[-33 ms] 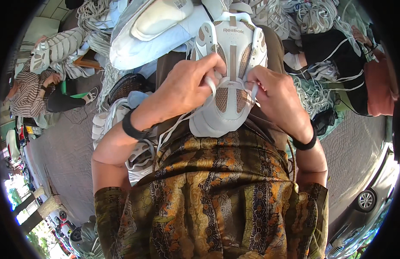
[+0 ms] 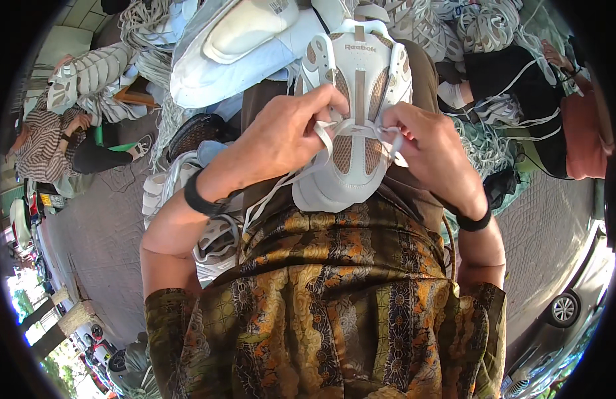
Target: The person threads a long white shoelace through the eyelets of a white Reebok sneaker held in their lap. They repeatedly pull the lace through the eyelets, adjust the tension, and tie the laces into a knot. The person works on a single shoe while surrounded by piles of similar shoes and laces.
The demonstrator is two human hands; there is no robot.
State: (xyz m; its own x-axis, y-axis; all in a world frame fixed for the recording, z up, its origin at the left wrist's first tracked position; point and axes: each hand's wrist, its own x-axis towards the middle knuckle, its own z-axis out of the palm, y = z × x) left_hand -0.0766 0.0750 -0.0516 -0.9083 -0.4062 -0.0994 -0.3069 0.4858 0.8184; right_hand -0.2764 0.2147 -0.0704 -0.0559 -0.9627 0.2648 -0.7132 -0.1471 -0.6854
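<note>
A white sneaker (image 2: 351,174) with tan mesh panels rests on my lap, its toe pointing toward me. A flat white shoelace (image 2: 326,137) crosses its front and loops out on both sides. My left hand (image 2: 291,131) pinches the lace at the sneaker's left edge, fingertips close to the eyelets. On the other side, my right hand (image 2: 427,137) has thumb and forefinger closed on the lace, with a short loop hanging below them. The lace's loose ends trail down at the left, beside my left wrist.
Bundles of white laces (image 2: 484,30) and strung shoe uppers (image 2: 89,74) lie around. A clear bag with pale insoles (image 2: 248,33) is ahead. Seated people are at left, in a striped top (image 2: 42,149), and at right. A parked car (image 2: 557,332) stands at lower right.
My right fingers have shifted slightly along the lace, and the loop below them now hangs further out. My left hand has barely moved.
</note>
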